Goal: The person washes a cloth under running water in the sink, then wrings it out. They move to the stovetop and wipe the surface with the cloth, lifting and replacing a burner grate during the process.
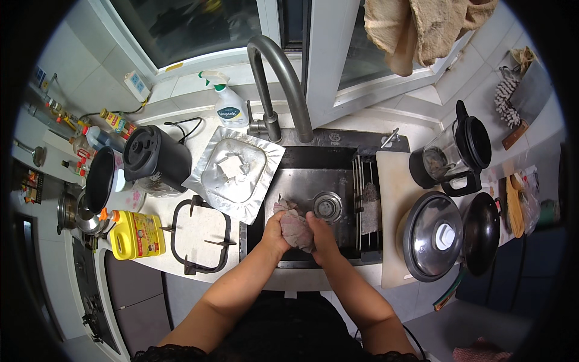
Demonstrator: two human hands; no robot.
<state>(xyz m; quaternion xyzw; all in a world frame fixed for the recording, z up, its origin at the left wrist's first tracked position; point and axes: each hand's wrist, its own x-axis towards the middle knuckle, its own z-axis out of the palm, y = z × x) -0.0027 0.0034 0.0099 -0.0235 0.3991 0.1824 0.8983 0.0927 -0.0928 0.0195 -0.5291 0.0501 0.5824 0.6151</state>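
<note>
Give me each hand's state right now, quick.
Left hand: closed on one side of the bunched cloth, over the sink.
Right hand: closed on the cloth's other side.

Cool white light spreads fairly evenly over the counter [301,279], glinting off crumpled foil [256,202] left of its middle and a steel lid [428,223] toward its right end. The window glass [187,30] is dark. Fisheye distortion bends straight lines outward, detail softening toward black corners.
</note>
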